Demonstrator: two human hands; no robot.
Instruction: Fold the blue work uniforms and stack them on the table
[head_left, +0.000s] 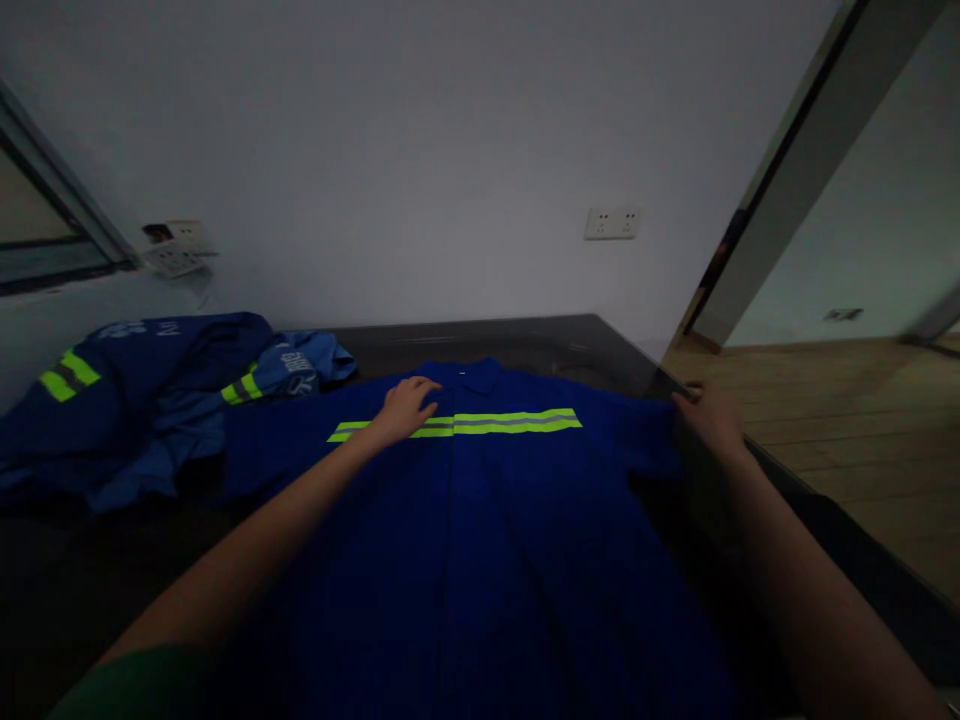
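A dark blue short-sleeved work shirt (517,490) lies spread front up, its collar at the far side and a yellow-green reflective band (517,422) across the chest. Over the left part of the chest, beside the band, is my left hand (407,408), with thumb and fingers apart and nothing held. My right hand (706,412) is at the end of the right-hand sleeve (645,432), its fingers closed on the sleeve edge. The lower part of the shirt fades into shadow near me.
Several crumpled blue garments with reflective bands (157,400) are heaped on the left. The dark tabletop (555,340) meets a pale wall with power sockets (612,224). Beyond the table's right edge lies a wooden floor (832,420).
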